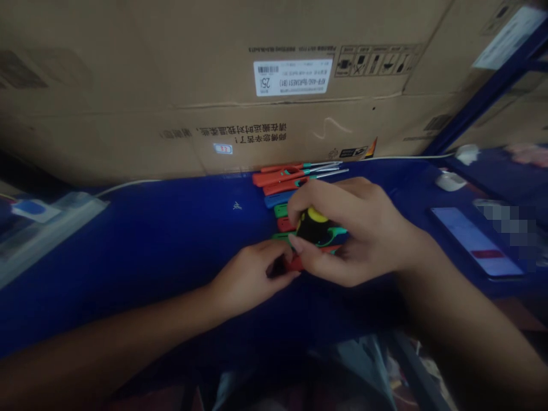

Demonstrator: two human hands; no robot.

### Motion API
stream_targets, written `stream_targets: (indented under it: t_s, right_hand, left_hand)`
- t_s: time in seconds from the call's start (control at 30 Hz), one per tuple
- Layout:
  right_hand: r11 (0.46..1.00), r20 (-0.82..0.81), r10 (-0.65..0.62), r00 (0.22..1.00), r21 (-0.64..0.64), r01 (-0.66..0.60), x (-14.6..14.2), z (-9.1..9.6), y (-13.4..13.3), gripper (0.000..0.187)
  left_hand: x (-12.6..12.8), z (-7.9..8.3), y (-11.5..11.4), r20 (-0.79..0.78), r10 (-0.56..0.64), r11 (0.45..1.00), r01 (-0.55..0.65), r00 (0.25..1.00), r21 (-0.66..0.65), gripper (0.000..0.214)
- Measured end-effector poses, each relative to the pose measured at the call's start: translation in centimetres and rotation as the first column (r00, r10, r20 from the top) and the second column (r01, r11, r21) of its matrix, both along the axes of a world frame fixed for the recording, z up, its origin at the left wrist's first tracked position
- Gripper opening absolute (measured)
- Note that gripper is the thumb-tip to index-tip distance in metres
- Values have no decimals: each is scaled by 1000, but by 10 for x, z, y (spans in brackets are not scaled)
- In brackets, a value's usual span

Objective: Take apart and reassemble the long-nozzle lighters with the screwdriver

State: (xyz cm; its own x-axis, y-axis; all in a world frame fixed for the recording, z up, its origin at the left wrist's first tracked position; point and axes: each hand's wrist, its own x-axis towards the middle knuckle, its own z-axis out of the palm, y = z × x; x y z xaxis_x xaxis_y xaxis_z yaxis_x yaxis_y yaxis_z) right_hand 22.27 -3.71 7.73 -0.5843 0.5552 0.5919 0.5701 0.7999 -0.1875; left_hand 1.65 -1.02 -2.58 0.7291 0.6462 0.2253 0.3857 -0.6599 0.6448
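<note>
Gripping a black-and-yellow tool [314,228] in the right hand [363,228], with thumb and curled fingers clamped round its rounded body, right above the near end of a row of long-nosed lighters [278,178]. Pinching the end of the nearest red lighter [294,264] between thumb and forefinger of the left hand [250,277], low over the blue table [184,228] and just beside the right thumb. Cannot tell the tool's exact point of contact, hidden from view by the right hand. Looking past the knuckles, can make out more of the row, lying side by side in orange, blue, green and red, partly covered, with metal tubes pointing rightward from the farthest few. Facing a large cardboard box [128,68] behind the row, with upside-down print and a white label [293,77]. Can also see a phone [462,228] with its screen lit, well to the right, near a small white item [450,180], and some tiny pale bits [237,205] left of the lighters
</note>
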Motion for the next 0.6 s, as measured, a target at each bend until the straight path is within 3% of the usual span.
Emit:
stream_targets:
  t_s: [0.2,0.37,0.5,0.6]
  right_hand:
    - [995,88,-58,994,87,50,9,5,3,3]
    - [994,186,-82,979,83,67,9,4,8,3]
    - [989,174,-122,977,106,104,12,5,9,4]
    - [985,156,-150,976,106,135,16,6,10,5]
  left_hand:
    - [0,9,1,-23,-13,999,12,1000,-47,19]
    - [1,19,3,-57,-27,995,22,998,-92,3]
    - [0,24,6,-114,-113,994,113,987,-4,7]
    - [0,29,6,-258,-152,969,195,954,150,5]
